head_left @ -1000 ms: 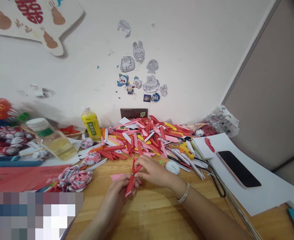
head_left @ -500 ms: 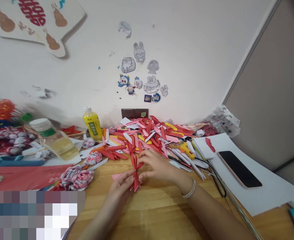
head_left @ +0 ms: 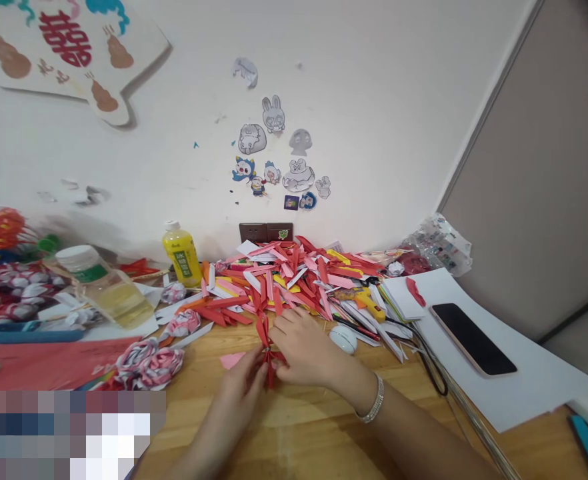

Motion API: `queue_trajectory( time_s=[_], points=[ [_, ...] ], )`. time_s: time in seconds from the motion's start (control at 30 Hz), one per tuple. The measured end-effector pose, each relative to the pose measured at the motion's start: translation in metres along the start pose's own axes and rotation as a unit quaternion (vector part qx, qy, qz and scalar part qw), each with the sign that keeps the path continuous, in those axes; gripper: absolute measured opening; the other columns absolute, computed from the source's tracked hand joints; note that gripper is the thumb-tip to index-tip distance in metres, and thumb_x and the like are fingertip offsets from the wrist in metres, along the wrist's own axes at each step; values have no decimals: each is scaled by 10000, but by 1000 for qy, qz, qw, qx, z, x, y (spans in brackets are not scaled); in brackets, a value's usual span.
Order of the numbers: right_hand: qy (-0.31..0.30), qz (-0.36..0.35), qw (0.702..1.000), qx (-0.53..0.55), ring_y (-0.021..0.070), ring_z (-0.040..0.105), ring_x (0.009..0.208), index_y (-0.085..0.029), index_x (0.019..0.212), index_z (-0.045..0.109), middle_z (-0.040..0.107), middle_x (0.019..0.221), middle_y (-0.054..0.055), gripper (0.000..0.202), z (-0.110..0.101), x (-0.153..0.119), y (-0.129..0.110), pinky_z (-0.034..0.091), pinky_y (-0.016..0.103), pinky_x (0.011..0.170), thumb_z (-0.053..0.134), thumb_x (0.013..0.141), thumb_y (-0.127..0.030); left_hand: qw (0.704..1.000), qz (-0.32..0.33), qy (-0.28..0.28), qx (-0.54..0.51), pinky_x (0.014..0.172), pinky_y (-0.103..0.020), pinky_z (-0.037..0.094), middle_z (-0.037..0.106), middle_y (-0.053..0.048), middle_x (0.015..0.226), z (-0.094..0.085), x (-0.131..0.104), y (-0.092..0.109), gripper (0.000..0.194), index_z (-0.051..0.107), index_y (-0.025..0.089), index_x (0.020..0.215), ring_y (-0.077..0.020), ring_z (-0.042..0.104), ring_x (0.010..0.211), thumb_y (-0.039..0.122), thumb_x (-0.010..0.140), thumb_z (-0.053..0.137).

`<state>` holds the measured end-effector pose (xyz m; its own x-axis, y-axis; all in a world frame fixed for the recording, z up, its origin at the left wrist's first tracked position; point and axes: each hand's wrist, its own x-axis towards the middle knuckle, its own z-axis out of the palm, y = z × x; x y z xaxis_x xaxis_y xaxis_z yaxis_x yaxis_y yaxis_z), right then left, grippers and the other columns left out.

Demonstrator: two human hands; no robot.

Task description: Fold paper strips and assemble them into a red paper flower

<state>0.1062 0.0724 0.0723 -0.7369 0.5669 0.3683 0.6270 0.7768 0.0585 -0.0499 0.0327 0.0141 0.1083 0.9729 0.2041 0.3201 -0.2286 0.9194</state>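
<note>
A bundle of folded red paper strips (head_left: 263, 330), tied at its middle, fans out between my hands over the wooden table. My left hand (head_left: 241, 379) pinches its lower left side, thumb and fingers closed on the paper. From the right, my right hand (head_left: 301, 350) bends its fingers round the other side of the bundle; its fingertips are partly hidden. A bracelet (head_left: 374, 400) circles my right wrist. A flat pink paper piece (head_left: 232, 361) lies beside my left fingers. Just behind the bundle spreads a heap of folded paper strips (head_left: 304, 267) in red, pink, white and yellow.
A yellow glue gun (head_left: 369, 303) with a black cable lies right of the heap, near a white computer mouse (head_left: 343, 339). A phone (head_left: 474, 339) rests on white sheets. Leftward stand a yellow drink bottle (head_left: 181, 257), a jar (head_left: 87, 270) and pink-white paper flowers (head_left: 149, 363).
My right hand has moved in closer over the bundle and its fingers have curled. The bundle's lower strips are now spread sideways. The white mouse has come into sight behind my right wrist.
</note>
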Motion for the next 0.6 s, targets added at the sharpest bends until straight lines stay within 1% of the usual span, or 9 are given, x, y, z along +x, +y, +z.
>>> queue_trajectory(
  time_s=[0.07,0.13,0.2,0.23,0.3,0.37,0.47,0.53,0.6],
  points=[
    [-9,-2,1000,-1,232,508,848,-137,858,579,621,851,76,156,1,2,-3,380,369,791,551,754,-250,993,49,7,111,781,-391,552,709,-115,989,-1,-1,-2,316,543,158,1103,-240,677,890,266,817,461],
    [-26,1,1000,0,229,526,812,-137,879,579,636,818,72,148,3,3,-5,383,361,746,524,772,-224,965,109,62,231,790,-436,544,671,-179,1040,-3,-1,-5,429,460,98,1200,-282,656,939,271,808,482],
    [-45,9,999,4,228,544,785,-133,884,584,647,808,76,158,5,3,-7,384,353,716,513,777,-226,909,184,137,348,867,-510,489,560,-270,1200,-5,1,-7,573,363,40,1281,-356,550,1116,274,784,525],
    [-55,16,998,7,227,551,774,-131,884,587,651,810,79,165,6,3,-7,385,347,703,510,777,-230,877,223,157,396,906,-535,454,484,-295,1280,-6,2,-7,614,332,30,1305,-385,466,1201,262,775,538],
    [-71,29,997,16,222,563,757,-130,880,594,656,817,84,176,7,4,-8,388,334,676,500,781,-242,819,295,151,469,946,-535,420,416,-287,1349,-8,3,-7,610,323,41,1320,-398,360,1278,211,773,534],
    [-83,44,995,25,219,571,742,-132,878,598,658,818,88,187,7,4,-9,388,321,648,487,789,-253,783,335,130,508,949,-503,424,456,-266,1326,-10,3,-5,582,352,41,1304,-385,372,1272,187,768,527],
    [-91,64,993,36,220,576,733,-137,898,598,654,827,91,206,4,3,-11,385,307,607,475,796,-268,773,315,124,536,912,-511,436,546,-260,1228,-10,-2,0,540,458,27,1211,-400,452,1193,266,735,548],
    [-89,64,993,46,217,574,730,-143,910,593,649,827,85,212,2,2,-12,382,300,591,468,800,-276,784,282,113,542,896,-523,432,601,-234,1147,-10,-5,4,452,540,56,1107,-395,504,1128,285,717,550],
    [-84,60,993,54,210,569,718,-149,902,589,642,817,78,213,2,1,-12,379,296,587,465,804,-292,796,259,99,539,901,-523,419,638,-192,1072,-10,-7,8,351,581,94,1037,-364,541,1071,247,723,540]
  ],
)
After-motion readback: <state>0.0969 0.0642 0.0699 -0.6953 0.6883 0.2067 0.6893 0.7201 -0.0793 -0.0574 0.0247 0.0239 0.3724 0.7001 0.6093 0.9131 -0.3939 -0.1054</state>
